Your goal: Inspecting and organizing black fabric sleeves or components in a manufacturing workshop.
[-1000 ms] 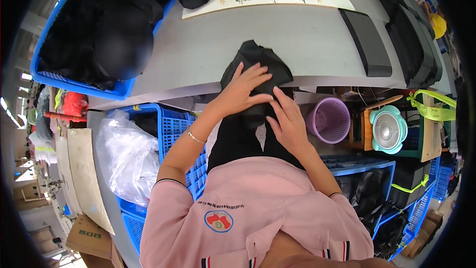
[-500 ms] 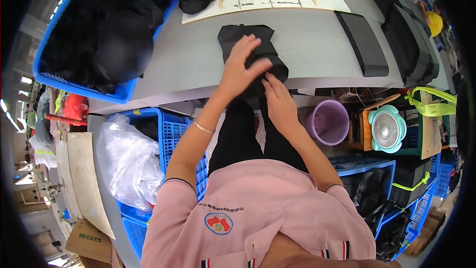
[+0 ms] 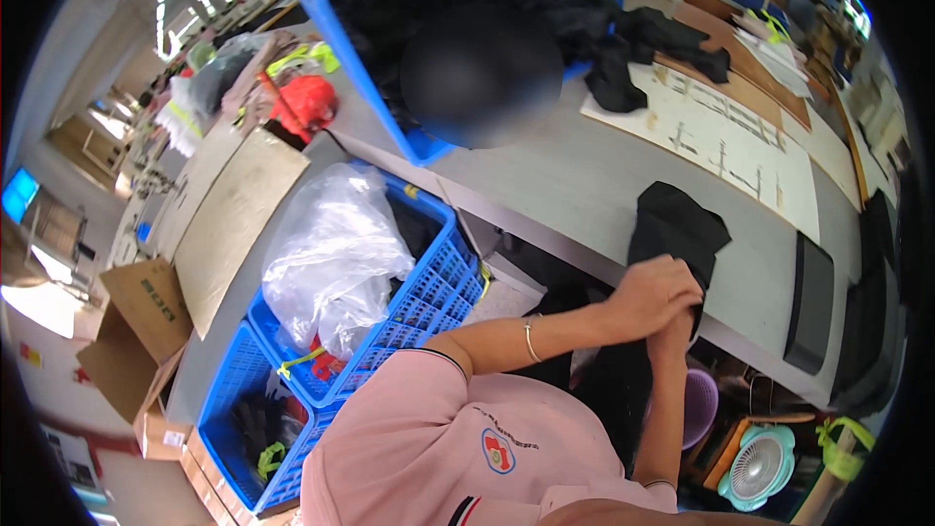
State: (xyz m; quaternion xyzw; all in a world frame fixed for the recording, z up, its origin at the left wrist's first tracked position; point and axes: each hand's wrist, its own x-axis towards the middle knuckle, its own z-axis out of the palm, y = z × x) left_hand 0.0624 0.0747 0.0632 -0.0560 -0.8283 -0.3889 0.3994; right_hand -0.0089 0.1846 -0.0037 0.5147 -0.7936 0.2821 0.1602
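A black fabric piece [image 3: 674, 224] lies on the grey table [image 3: 545, 175], its near end at the front edge. My left hand [image 3: 654, 298] is closed at that near end, its fingers curled down over the cloth. Just below it, touching it, my right hand [image 3: 670, 339] is closed on the same end of the piece. The left hand partly covers the right fingers, and the exact grip is hidden.
A blue crate [image 3: 429, 151] heaped with black cloth stands on the table. Beyond the piece lies a white marked board [image 3: 721, 141]; to the right, a flat black panel [image 3: 810, 302]. Below are crates with clear plastic [image 3: 336, 253], a purple basket [image 3: 699, 407] and a fan [image 3: 758, 468].
The view has swung left. My left hand has come down from atop the fabric piece to its near end and closed beside the right hand. The right hand, stretched along the edge before, is now curled.
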